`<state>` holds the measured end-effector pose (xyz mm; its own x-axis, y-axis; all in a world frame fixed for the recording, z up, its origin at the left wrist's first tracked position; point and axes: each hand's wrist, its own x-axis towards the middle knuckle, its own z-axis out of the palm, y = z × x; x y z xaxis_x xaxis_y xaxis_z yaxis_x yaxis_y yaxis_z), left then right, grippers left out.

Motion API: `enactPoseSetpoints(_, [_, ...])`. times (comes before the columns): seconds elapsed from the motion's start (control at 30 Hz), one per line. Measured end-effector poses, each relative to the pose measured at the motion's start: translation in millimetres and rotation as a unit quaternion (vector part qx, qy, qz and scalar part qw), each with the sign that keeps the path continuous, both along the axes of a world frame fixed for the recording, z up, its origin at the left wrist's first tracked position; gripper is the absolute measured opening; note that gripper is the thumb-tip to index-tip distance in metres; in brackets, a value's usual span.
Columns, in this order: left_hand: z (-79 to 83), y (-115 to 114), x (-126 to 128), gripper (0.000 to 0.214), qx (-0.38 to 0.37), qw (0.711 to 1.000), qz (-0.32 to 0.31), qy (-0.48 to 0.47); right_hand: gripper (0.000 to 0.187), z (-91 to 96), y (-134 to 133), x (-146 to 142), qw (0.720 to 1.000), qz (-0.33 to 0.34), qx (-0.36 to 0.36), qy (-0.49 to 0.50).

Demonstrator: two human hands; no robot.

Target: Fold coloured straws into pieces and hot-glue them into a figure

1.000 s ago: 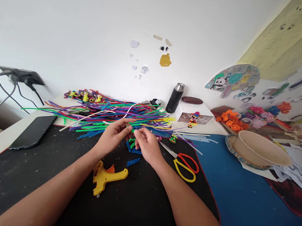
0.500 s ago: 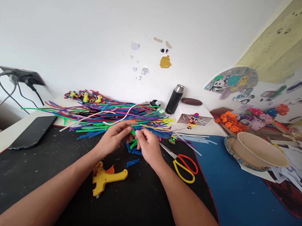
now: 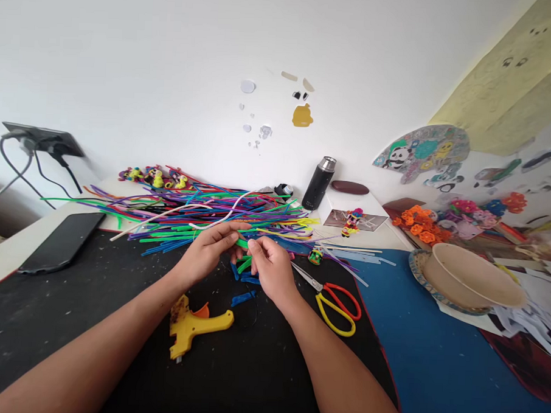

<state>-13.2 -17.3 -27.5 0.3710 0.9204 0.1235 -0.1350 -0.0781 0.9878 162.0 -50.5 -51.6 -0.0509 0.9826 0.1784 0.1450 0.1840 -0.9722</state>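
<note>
Between my two hands is a short green pipe cleaner piece (image 3: 242,244), mostly covered by my fingers. My left hand (image 3: 210,247) pinches its left end with thumb and fingers. The right end is pinched by my right hand (image 3: 272,264). Just below my fingertips lie more short green pipe cleaners (image 3: 244,266) and several blue pieces (image 3: 243,298) on the black mat (image 3: 127,358). Scissors with red and yellow handles (image 3: 328,300) rest to the right of my right hand. A yellow glue gun (image 3: 197,328) lies nearer to me, under my left forearm's side.
A heap of coloured pipe cleaners (image 3: 202,212) spreads behind my hands. A black phone (image 3: 61,243) lies at left. A black thermos (image 3: 319,183) and a white box (image 3: 355,207) stand at the back. On the right are a bowl (image 3: 477,276) and orange flowers (image 3: 418,222).
Both hands stay almost in place, still pinching the green piece. Slightly more of it shows between my fingertips. The whole view has shifted very slightly.
</note>
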Motion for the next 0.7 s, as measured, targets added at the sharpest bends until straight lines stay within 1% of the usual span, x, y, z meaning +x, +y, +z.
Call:
enactPoseSetpoints(0.07, [0.6,0.9,-0.8,0.043,-0.009,1.0,0.012,-0.005,0.041,0.0,0.7,0.4,1.0,0.002,-0.002,0.019])
enactPoseSetpoints(0.13, [1.1,2.7,-2.3,0.044,-0.01,0.999,0.039,-0.005,0.043,-0.1,2.2,1.1,0.999,0.002,-0.005,0.049])
enactPoseSetpoints(0.2, [1.3,5.0,-4.1,0.043,0.003,0.997,0.072,0.008,0.045,-0.4,4.1,1.8,0.996,0.002,-0.015,0.09])
enactPoseSetpoints(0.27, [1.3,7.2,-5.9,0.042,0.017,0.995,0.091,0.031,0.046,-0.7,5.8,2.2,0.99,0.004,-0.029,0.135])
enactPoseSetpoints(0.37, [1.7,8.7,-7.6,0.045,0.016,0.994,0.095,0.052,0.049,0.2,7.3,1.7,0.98,0.006,-0.051,0.19])
enactPoseSetpoints(0.5, [4.5,6.9,-8.2,0.046,0.012,0.994,0.092,0.065,0.05,2.9,6.9,0.2,0.968,0.01,-0.079,0.237])
enactPoseSetpoints(0.6, [5.8,5.1,-8.8,0.051,0.01,0.994,0.079,0.073,0.049,3.7,6.1,-0.6,0.962,0.018,-0.096,0.257])
enactPoseSetpoints(0.7, [4.3,4.6,-10.3,0.059,0.008,0.995,0.082,0.058,0.048,3.0,5.9,-1.2,0.96,0.023,-0.1,0.262])
